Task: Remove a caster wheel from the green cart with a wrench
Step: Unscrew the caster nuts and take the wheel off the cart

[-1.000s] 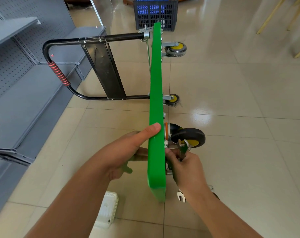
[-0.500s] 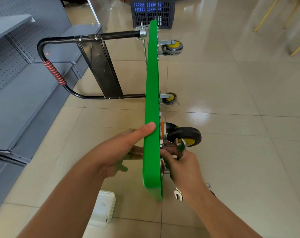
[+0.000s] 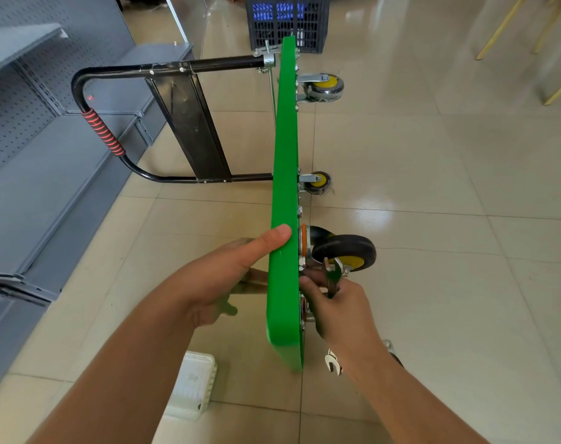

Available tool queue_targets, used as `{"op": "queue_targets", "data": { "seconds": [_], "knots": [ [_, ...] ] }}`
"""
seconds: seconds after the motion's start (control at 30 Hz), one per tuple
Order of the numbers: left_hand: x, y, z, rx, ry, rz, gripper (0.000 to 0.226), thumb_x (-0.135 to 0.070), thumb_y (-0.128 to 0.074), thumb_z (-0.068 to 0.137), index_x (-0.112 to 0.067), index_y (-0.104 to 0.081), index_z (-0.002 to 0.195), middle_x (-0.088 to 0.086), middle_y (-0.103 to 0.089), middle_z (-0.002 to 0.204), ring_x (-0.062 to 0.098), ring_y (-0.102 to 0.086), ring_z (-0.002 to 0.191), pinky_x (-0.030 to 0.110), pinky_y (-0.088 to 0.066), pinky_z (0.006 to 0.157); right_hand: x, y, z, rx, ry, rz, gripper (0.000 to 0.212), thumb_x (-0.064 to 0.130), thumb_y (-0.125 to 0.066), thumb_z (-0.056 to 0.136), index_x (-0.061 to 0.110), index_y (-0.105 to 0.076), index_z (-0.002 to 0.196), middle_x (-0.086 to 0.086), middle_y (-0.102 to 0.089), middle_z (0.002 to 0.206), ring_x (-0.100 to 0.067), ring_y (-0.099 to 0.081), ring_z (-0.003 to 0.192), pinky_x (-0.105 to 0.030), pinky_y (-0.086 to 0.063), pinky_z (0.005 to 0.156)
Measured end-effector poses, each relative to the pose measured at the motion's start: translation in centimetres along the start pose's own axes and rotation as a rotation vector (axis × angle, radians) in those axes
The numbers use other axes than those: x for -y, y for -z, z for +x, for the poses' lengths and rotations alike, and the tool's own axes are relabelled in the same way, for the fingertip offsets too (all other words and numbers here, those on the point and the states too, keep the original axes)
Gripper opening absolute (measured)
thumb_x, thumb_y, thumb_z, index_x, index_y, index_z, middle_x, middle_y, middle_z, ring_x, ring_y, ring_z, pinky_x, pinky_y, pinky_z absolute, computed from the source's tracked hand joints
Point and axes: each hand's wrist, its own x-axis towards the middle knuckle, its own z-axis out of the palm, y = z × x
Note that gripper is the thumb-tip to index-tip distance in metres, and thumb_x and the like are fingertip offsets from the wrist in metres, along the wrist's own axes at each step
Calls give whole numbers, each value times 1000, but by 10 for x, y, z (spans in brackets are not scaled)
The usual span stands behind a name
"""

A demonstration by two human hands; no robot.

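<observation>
R hand is gripping wrench at caster wheel, 1 o'clock of it, still bolted on. L hand is clamping green cart deck, standing on edge. Removal is looking unfinished; bolts hidden.

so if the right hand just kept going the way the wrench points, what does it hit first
Most likely the black caster wheel. The right hand holds the wrench with its open end pointing up and away, just short of the wheel's fork beside the green cart. Depth is hard to judge.
</observation>
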Motion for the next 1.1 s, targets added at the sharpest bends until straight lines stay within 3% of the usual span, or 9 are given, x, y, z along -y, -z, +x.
{"op": "queue_targets", "data": {
  "seconds": [0.1, 0.27, 0.33, 0.47, 0.53, 0.67, 0.83, 0.97, 1.1],
  "knots": [
    [0, -1, 1, 6, -1, -6, 79, -83, -60, 53, -39, -61, 118, -4, -79, 95, 18, -65, 107, 73, -19, 114, 0, -2, 1, -52, 19, -25, 12, 27, -68, 94, 34, -76, 89, 27, -72, 78, 12, -65, 80, -5, -43, 65],
    [1, -2, 0, -6, -3, 0, 81, -84, -59, 53, -38, -61, 120, -5, -79, 94, 19, -65, 109, 73, -19, 114, 3, -7, 3, -86, -2, -40, 22, 34, -65, 96, 35, -73, 75, 13, -74, 71, -6, -70, 72, -30, -52, 72],
    [0, -2, -1, -8, -1, -3, 79, -84, -59, 53, -39, -61, 118, -7, -79, 92, 17, -65, 106, 73, -19, 114, 3, -4, 3, -70, 11, -55, 23, 34, -65, 96, 36, -73, 75, 15, -74, 72, -4, -69, 71, -25, -52, 68],
    [-1, 0, -1, -7, 4, -3, 78, -83, -59, 51, -39, -61, 115, -8, -79, 91, 16, -64, 105, 73, -18, 115, 3, 3, 1, 32, 34, -11, 19, 29, -65, 96, 44, -71, 86, 35, -68, 73, 15, -63, 77, -4, -42, 61],
    [-1, 0, 0, -4, 8, -4, 79, -83, -59, 50, -39, -60, 116, -8, -79, 90, 16, -64, 104, 73, -18, 115, 2, 4, 0, 63, 57, -7, 24, 25, -66, 96, 48, -69, 89, 41, -66, 76, 19, -62, 82, 1, -42, 65],
    [0, -1, 1, -3, 3, -1, 79, -83, -60, 52, -39, -60, 117, -7, -79, 92, 17, -65, 105, 73, -20, 114, 0, 2, 1, 3, 54, 27, 22, 20, -69, 93, 41, -72, 85, 36, -70, 79, 15, -65, 84, 0, -43, 66],
    [0, -1, 2, -21, 0, 24, 86, -85, -59, 53, -38, -59, 125, -6, -79, 93, 19, -66, 105, 73, -22, 113, 2, -5, 0, -75, -49, 26, 15, 26, -69, 94, 27, -77, 80, 18, -74, 73, 2, -69, 73, -14, -45, 64],
    [0, -4, 1, -34, -6, 28, 84, -86, -58, 53, -37, -62, 122, -6, -79, 92, 18, -67, 105, 71, -23, 113, 8, -7, 3, -91, -89, 27, 21, 28, -71, 92, 19, -78, 75, 3, -75, 71, -18, -71, 73, -41, -57, 77],
    [-2, -5, -3, -18, 0, 7, 73, -82, -57, 60, -35, -63, 116, -7, -79, 88, 17, -66, 103, 71, -23, 114, 15, -2, 3, -36, -124, -10, 24, 33, -71, 92, 16, -79, 77, -2, -76, 75, -26, -72, 79, -54, -57, 85]
  ]
}}
